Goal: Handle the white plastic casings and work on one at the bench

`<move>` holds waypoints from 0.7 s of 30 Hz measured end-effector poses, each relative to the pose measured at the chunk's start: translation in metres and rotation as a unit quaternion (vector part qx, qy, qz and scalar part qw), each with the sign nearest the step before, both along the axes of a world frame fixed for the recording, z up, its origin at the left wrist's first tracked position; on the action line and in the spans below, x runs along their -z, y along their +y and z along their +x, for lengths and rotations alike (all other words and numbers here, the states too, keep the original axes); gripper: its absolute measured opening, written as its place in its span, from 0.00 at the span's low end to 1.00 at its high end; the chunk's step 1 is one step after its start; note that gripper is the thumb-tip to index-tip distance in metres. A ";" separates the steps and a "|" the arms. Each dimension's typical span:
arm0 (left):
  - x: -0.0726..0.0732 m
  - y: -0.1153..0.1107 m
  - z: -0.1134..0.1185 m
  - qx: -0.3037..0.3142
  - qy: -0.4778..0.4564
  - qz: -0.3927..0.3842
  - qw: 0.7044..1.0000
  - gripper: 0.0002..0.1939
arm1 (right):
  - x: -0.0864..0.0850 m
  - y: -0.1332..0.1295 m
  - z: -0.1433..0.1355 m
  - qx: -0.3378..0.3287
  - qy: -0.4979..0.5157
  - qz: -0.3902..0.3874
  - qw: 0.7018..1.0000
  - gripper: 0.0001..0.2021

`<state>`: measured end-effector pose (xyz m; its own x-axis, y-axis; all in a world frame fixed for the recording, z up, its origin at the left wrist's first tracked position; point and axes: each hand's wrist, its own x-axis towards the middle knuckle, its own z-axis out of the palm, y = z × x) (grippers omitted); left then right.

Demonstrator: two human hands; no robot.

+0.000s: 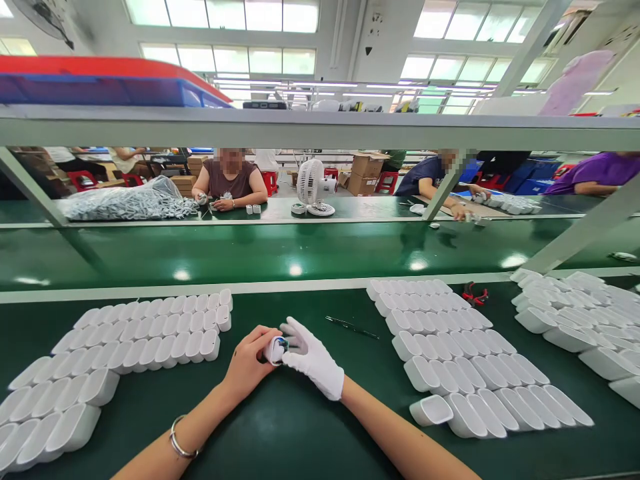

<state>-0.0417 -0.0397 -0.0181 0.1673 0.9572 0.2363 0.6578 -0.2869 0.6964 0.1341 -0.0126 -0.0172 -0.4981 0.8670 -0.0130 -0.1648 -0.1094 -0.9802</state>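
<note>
My left hand (pixel 249 363), bare with a bracelet at the wrist, grips a small white plastic housing (pixel 276 349) over the green bench. My right hand (pixel 311 358) wears a white glove and its fingers touch the same housing from the right side. Something dark and teal shows in the housing's open end. Rows of identical white housings (pixel 145 333) lie to the left of my hands, and more rows of white housings (pixel 450 353) lie to the right.
A thin dark tool (pixel 351 327) lies just past my right hand, and red-handled pliers (pixel 473 294) sit farther right. Another heap of housings (pixel 575 313) fills the right edge. Beyond the frame rail (pixel 320 127), other people work at a second bench with a small fan (pixel 313 188).
</note>
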 end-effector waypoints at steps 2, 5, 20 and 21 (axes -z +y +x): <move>-0.001 -0.003 0.001 0.036 -0.028 0.004 0.999 0.20 | -0.007 0.000 -0.002 -0.071 0.027 -0.050 0.996 0.30; -0.002 -0.006 0.003 0.066 -0.064 -0.002 0.996 0.19 | -0.016 -0.003 -0.008 -0.083 0.028 -0.057 0.995 0.19; -0.002 0.008 -0.015 0.057 -0.097 -0.149 0.983 0.30 | -0.047 0.044 0.053 0.191 -0.619 0.197 0.736 0.14; -0.002 0.009 -0.016 0.062 -0.125 -0.159 0.977 0.31 | -0.049 0.047 0.060 0.182 -0.665 0.175 0.703 0.14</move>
